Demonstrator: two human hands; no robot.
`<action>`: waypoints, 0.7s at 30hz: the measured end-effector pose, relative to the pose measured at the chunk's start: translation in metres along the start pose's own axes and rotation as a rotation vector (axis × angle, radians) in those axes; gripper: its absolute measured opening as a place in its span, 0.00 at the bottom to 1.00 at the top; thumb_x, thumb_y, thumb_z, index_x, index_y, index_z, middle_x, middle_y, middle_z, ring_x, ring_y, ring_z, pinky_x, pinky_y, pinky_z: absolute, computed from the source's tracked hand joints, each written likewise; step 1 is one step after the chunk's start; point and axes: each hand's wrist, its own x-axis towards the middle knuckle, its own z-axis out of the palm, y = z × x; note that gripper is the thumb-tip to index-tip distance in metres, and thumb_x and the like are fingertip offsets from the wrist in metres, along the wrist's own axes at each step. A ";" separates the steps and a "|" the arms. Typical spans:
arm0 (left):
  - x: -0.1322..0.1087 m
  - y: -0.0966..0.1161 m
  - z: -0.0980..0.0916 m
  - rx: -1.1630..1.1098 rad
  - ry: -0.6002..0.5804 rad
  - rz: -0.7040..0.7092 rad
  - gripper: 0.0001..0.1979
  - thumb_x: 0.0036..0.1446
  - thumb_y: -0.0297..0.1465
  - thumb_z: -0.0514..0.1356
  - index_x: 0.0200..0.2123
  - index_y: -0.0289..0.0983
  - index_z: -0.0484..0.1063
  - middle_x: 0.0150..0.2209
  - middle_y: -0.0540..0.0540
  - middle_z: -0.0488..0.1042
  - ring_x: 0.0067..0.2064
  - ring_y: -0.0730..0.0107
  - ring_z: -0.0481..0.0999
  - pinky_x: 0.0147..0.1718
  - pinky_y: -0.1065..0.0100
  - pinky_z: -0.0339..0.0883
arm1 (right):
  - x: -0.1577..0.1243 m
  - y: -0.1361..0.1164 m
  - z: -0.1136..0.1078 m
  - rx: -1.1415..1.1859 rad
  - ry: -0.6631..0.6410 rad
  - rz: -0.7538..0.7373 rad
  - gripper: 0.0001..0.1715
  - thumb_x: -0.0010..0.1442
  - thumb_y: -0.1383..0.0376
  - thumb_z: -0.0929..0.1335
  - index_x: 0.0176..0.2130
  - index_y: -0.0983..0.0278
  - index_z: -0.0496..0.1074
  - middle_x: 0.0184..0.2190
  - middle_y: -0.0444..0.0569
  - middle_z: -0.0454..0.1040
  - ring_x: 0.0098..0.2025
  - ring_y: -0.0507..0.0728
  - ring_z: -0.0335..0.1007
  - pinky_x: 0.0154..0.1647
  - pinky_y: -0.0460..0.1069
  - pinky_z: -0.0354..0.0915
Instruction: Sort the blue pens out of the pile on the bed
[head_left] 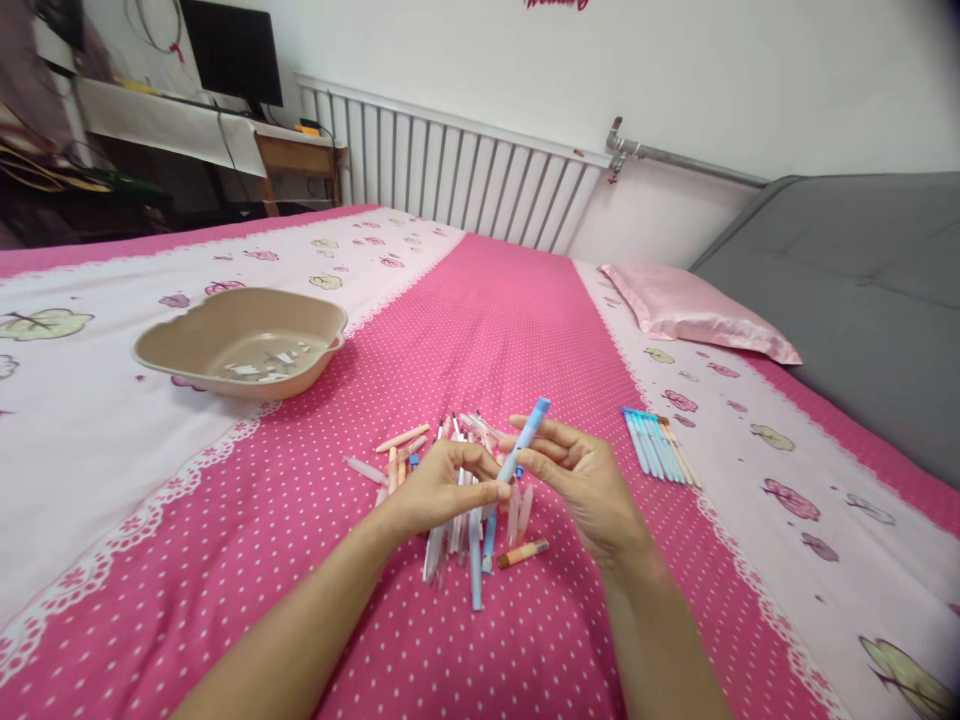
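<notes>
Two bare hands at work above a bed with a pink, dotted cover [487,310]. The left hand [442,490] pinches the lower end of a light-blue pen [523,440] between thumb and fingers. The pen slants upward from that pinch, its darker blue end topmost, toward the right hand [589,485]. The right thumb lies against the pen's side and the other right fingers extend behind it, slightly parted; whether they press on it cannot be told. Below and around the left fingers spreads a loose heap of pens and pen parts [475,565], many clear, others peach or blue, partly hidden by the hands. A brown-ended, peach-coloured piece [525,554] lies on the cover below the right fingers, on the near side. To the right of the right fingers, well apart, blue and peach pens lie side by side in a neat row [654,447]. Beyond the left fingers, to the left, stands a beige basin [255,310] containing small white pieces [271,370]. Farther from the right fingers, beyond the row, lies a pink pillow [701,312] beside a grey headboard [847,270].
</notes>
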 end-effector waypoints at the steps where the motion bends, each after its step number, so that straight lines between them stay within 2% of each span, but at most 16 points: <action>1: 0.000 0.000 0.000 0.013 0.015 -0.002 0.11 0.47 0.36 0.64 0.26 0.32 0.73 0.25 0.47 0.76 0.28 0.74 0.72 0.31 0.71 0.64 | 0.000 0.000 0.000 0.000 0.004 0.000 0.19 0.48 0.63 0.72 0.43 0.60 0.73 0.35 0.47 0.78 0.37 0.55 0.74 0.48 0.55 0.65; 9: 0.002 -0.001 0.001 0.017 0.065 -0.027 0.12 0.43 0.35 0.66 0.23 0.32 0.70 0.23 0.49 0.74 0.26 0.76 0.70 0.29 0.72 0.63 | 0.000 0.000 0.004 -0.001 0.010 0.017 0.21 0.47 0.63 0.72 0.44 0.60 0.72 0.36 0.48 0.78 0.39 0.56 0.74 0.48 0.54 0.65; 13: 0.003 -0.001 0.000 -0.017 0.091 -0.029 0.12 0.44 0.36 0.65 0.25 0.33 0.71 0.24 0.49 0.73 0.27 0.75 0.70 0.31 0.72 0.63 | 0.003 -0.001 -0.001 -0.065 0.092 -0.007 0.20 0.49 0.61 0.71 0.43 0.61 0.71 0.40 0.50 0.76 0.43 0.56 0.71 0.47 0.53 0.65; 17: 0.004 -0.003 -0.001 -0.004 0.130 -0.021 0.11 0.46 0.37 0.64 0.27 0.33 0.73 0.27 0.48 0.74 0.29 0.75 0.71 0.33 0.72 0.64 | 0.012 0.010 -0.018 -0.373 0.255 -0.037 0.19 0.51 0.60 0.69 0.43 0.64 0.72 0.38 0.52 0.76 0.41 0.57 0.71 0.43 0.53 0.66; 21: 0.005 -0.005 -0.001 -0.003 0.158 -0.029 0.12 0.46 0.37 0.64 0.28 0.33 0.73 0.27 0.48 0.74 0.30 0.73 0.71 0.33 0.71 0.64 | 0.019 0.029 -0.029 -0.848 0.234 0.043 0.16 0.54 0.61 0.65 0.42 0.63 0.73 0.31 0.50 0.77 0.33 0.57 0.72 0.34 0.51 0.65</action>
